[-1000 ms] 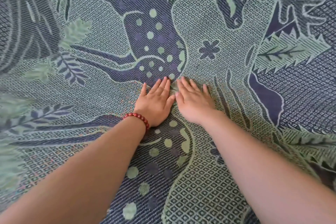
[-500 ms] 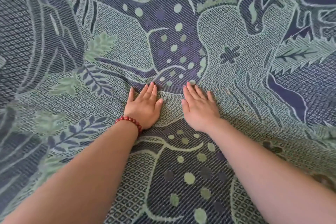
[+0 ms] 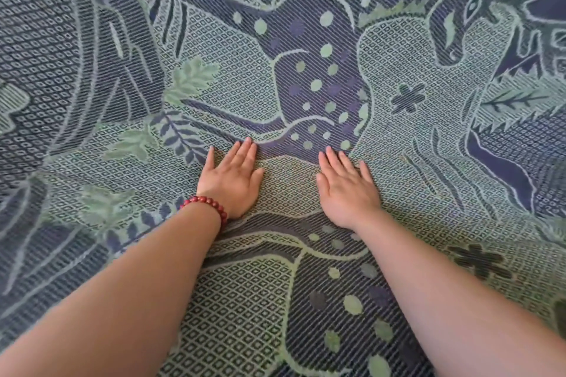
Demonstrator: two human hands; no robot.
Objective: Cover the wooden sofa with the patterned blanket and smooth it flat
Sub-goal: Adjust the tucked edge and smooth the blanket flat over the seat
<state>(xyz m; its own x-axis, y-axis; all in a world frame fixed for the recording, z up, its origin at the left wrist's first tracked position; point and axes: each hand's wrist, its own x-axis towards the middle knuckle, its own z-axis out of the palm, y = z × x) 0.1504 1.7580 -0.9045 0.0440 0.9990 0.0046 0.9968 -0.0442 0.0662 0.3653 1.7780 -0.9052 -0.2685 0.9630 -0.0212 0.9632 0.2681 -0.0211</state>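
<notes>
1. The left hand [image 3: 231,180] and right hand [image 3: 346,190] lie palm down on the blanket [image 3: 122,40], near each other but apart. Their fingers are straight and grip nothing.
2. The blanket fills the whole view and the sofa under it is fully hidden. Whether every part is covered cannot be told, so a bare corner could go unnoticed.
3. A crease [image 3: 284,151] runs just beyond the fingertips [image 3: 247,141]. A forward push would likely bunch cloth into it and deepen the fold rather than flatten it.
4. If the hands sweep outward with uneven weight, one side could drag further. That would skew the blanket and raise fresh ripples beside the lighter hand.
5. The weave looks coarse and grippy, so a heavy palm may pull the whole cloth along instead of sliding over it, and an unseen edge could come off the sofa.
6. The bracelet [image 3: 205,206] sits low on the left wrist, close to the cloth, and its beads could catch a thread during a sweep.
</notes>
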